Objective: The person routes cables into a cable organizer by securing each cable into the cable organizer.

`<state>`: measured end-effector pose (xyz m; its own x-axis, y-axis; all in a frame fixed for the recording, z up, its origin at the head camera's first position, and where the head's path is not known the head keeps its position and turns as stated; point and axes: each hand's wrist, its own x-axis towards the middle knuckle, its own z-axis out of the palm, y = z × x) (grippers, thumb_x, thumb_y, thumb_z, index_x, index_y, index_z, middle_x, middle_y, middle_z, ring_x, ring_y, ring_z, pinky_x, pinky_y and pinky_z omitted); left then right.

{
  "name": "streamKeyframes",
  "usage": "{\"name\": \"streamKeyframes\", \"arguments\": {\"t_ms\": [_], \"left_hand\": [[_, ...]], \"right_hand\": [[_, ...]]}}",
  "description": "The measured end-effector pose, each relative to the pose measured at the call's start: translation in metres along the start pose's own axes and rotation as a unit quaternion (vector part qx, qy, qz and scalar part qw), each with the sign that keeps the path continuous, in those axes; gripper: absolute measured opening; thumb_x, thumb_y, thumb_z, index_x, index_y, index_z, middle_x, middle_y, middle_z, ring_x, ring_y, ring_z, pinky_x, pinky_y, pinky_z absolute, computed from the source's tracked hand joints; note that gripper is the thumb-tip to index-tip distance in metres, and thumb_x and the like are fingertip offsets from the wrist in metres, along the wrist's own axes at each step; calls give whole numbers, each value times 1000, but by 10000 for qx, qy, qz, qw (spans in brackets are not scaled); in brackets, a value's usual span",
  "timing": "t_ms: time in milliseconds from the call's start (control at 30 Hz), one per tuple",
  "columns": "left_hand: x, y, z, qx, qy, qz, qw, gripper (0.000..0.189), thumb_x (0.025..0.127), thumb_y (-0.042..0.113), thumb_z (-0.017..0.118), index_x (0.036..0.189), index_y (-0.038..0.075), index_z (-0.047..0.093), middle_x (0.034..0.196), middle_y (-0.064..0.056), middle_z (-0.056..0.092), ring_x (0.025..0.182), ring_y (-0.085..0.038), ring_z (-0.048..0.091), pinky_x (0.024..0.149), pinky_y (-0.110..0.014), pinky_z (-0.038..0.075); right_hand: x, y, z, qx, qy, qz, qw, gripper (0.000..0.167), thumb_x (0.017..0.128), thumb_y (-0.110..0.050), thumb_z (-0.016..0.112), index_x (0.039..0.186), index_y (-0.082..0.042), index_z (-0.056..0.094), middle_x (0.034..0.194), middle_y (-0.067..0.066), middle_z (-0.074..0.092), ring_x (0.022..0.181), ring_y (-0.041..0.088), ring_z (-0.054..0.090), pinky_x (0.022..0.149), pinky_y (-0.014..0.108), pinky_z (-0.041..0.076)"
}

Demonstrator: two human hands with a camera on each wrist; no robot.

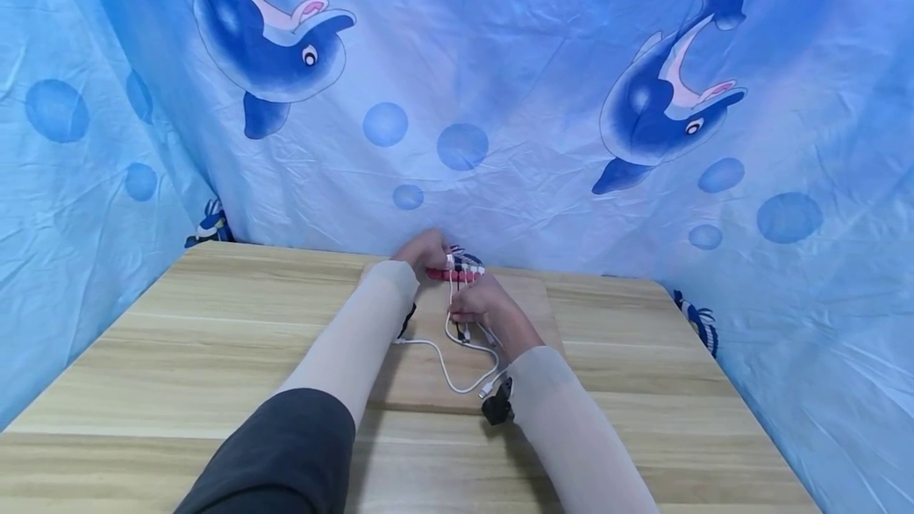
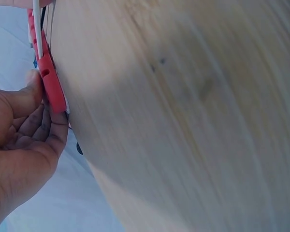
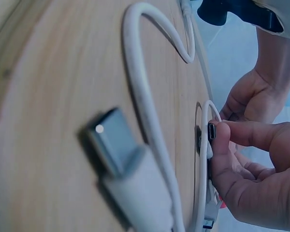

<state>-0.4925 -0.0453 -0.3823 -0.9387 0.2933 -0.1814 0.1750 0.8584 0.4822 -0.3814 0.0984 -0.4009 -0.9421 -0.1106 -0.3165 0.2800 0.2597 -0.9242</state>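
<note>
At the far edge of the wooden board, a red slotted cable holder (image 1: 457, 276) carries several white and black cables. My left hand (image 1: 423, 251) grips its left end; in the left wrist view the thumb and curled fingers lie around the red end piece (image 2: 53, 89). Just in front of the holder, my right hand (image 1: 485, 300) pinches a small cable plug (image 3: 211, 131) between thumb and finger, its dark open end showing in the right wrist view. Other cable ends hang below that hand, partly hidden. Close to the right wrist camera lies a white cable's metal-tipped plug (image 3: 117, 140).
The wooden board (image 1: 428, 387) rests on a wood-grain table (image 1: 236, 355). A loose white cable (image 1: 444, 367) curves across the board. Black wrist camera gear (image 1: 497, 404) sits under the right forearm. A blue dolphin-print curtain (image 1: 464, 86) rises behind the table and at its sides.
</note>
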Motion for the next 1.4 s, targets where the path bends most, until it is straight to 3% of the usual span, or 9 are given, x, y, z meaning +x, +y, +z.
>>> {"name": "streamKeyframes", "arguments": {"t_ms": [267, 500, 667, 900, 1167, 1400], "left_hand": [[1, -1, 3, -160, -75, -193, 9997, 32, 94, 14, 73, 67, 11, 57, 65, -1, 52, 63, -16, 51, 55, -27, 42], [3, 4, 1, -103, 89, -66, 9999, 43, 93, 9, 70, 59, 13, 44, 57, 1, 39, 54, -14, 40, 50, -26, 34], [2, 6, 0, 163, 201, 116, 9996, 46, 92, 11, 71, 58, 13, 41, 56, 2, 34, 53, -13, 36, 50, -25, 32], [-2, -4, 0, -236, 137, -14, 9996, 40, 91, 11, 74, 57, 14, 52, 56, 2, 49, 53, -13, 45, 50, -25, 37], [-3, -12, 0, -884, 284, -8, 9957, 25, 91, 19, 80, 73, 9, 65, 64, 0, 55, 60, -14, 50, 57, -26, 42], [-7, -14, -3, -920, 292, -150, 9952, 34, 90, 18, 80, 66, 14, 56, 60, 3, 48, 57, -12, 44, 53, -25, 37]], "right_hand": [[-3, 0, -1, -17, -234, 26, 9997, 19, 86, 19, 64, 104, 15, 65, 79, 10, 62, 62, 16, 62, 61, 26, 59], [0, -2, -3, -228, -37, -97, 9997, 15, 83, 20, 66, 96, 13, 67, 80, 11, 61, 60, 17, 62, 59, 24, 58], [-1, -3, -4, 92, -144, -87, 9998, 13, 84, 23, 62, 94, 14, 63, 75, 10, 59, 59, 15, 60, 58, 23, 58], [-2, 1, -1, 565, -160, 87, 9982, 11, 85, 21, 64, 94, 15, 65, 72, 10, 62, 58, 17, 63, 59, 25, 59], [0, -1, -1, 432, 34, 157, 9989, 11, 83, 19, 70, 91, 11, 67, 74, 10, 65, 58, 16, 66, 61, 25, 60], [-4, -4, -4, 290, 78, 82, 9995, 12, 82, 19, 71, 92, 14, 69, 73, 12, 67, 58, 17, 66, 63, 25, 60]]}}
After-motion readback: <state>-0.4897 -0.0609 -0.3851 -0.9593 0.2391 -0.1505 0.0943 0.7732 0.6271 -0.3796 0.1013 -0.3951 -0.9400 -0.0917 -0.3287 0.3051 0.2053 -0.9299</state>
